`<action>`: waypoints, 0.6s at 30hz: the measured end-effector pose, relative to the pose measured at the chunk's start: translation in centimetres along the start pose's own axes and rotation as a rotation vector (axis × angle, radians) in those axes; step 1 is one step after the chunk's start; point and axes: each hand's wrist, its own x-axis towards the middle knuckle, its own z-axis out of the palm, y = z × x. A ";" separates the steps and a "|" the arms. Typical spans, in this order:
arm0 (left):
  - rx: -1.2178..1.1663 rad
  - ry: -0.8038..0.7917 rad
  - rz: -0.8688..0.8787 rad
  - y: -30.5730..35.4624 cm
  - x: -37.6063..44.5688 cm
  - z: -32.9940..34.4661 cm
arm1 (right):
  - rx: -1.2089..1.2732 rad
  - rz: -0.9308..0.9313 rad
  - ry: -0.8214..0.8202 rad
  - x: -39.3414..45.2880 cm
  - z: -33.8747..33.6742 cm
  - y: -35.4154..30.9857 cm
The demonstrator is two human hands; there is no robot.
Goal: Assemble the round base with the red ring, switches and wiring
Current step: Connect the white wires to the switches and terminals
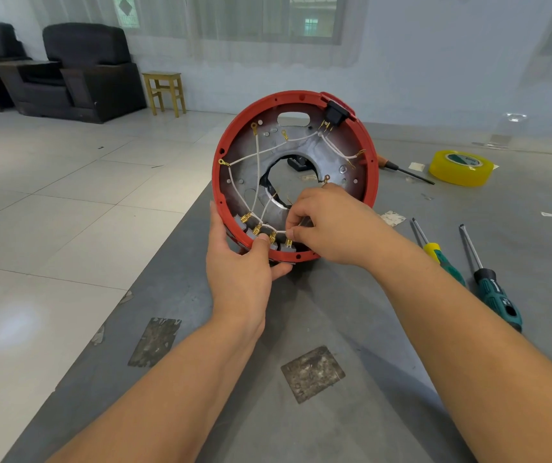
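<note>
Round red-ringed metal base (296, 152) stood tilted on edge on the grey surface (334, 329). Left hand (241, 262) gripped its lower rim, thumb inside. Right hand (326, 222) grip pinched a white wire (257, 168) by the brass switch terminals (269, 233).

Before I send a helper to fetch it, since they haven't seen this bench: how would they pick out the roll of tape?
Start from the grey table and the tilted red ring the hands hold. Look right of the ring, towards the far side of the table: the roll of tape lies flat there. It is the only yellow, round thing; the screwdrivers nearer the person are long with green handles.
</note>
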 end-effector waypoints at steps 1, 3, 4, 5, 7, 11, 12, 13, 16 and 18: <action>-0.005 0.005 0.001 0.0 0.0 0.0 | -0.004 -0.002 -0.001 0.0 0.0 0.0; -0.011 0.010 0.004 -0.1 0.1 0.0 | -0.006 -0.001 0.012 -0.1 0.2 0.0; -0.013 0.010 0.007 -0.1 0.1 0.0 | -0.009 -0.002 0.023 -0.1 0.3 0.0; -0.017 0.008 0.010 -0.1 0.1 -0.1 | -0.012 -0.002 0.032 -0.1 0.3 0.0; -0.017 0.000 0.011 0.0 0.1 0.0 | -0.006 -0.002 0.040 -0.1 0.3 0.0; -0.028 -0.008 -0.009 0.1 0.3 -0.1 | -0.016 -0.036 0.061 -0.3 0.2 0.0; -0.033 -0.008 -0.017 0.2 0.4 -0.2 | -0.030 -0.060 0.089 -0.5 0.4 0.1; -0.040 -0.010 -0.022 0.2 0.5 -0.3 | -0.054 -0.093 0.140 -0.8 0.6 0.2; -0.044 -0.018 -0.018 0.4 0.6 -0.5 | -0.192 -0.151 0.387 -2.0 1.8 0.5; -0.043 -0.004 -0.018 0.3 0.6 -0.6 | -0.243 -0.129 0.548 -2.8 3.0 0.6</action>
